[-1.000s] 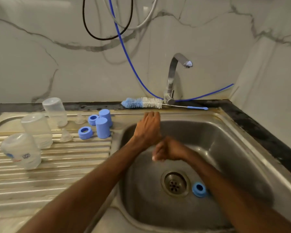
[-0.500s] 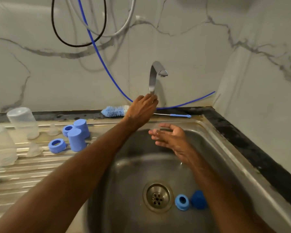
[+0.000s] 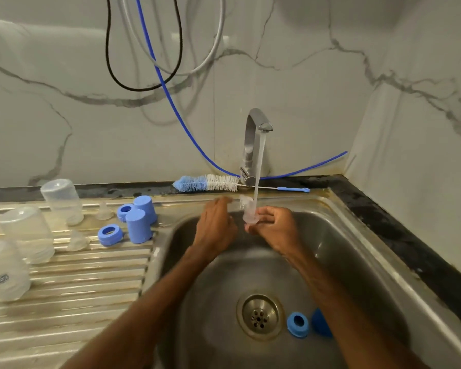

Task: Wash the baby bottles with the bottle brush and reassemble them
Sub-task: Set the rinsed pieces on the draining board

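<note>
A clear teat (image 3: 249, 213) sits under the tap's (image 3: 253, 145) running water, gripped at its base by the curled fingers of the right hand (image 3: 274, 230). The left hand (image 3: 216, 227) is just beside it, fingers loose, holding nothing. The bottle brush (image 3: 208, 182) lies behind the sink (image 3: 357, 249) (bristles leftward); a blue ring (image 3: 298, 324) rests near the drain.

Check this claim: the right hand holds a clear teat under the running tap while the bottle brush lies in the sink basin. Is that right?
The head view shows the bottle brush lying on the ledge behind the sink, not in the basin. The right hand does hold the clear teat under the running tap.
</note>
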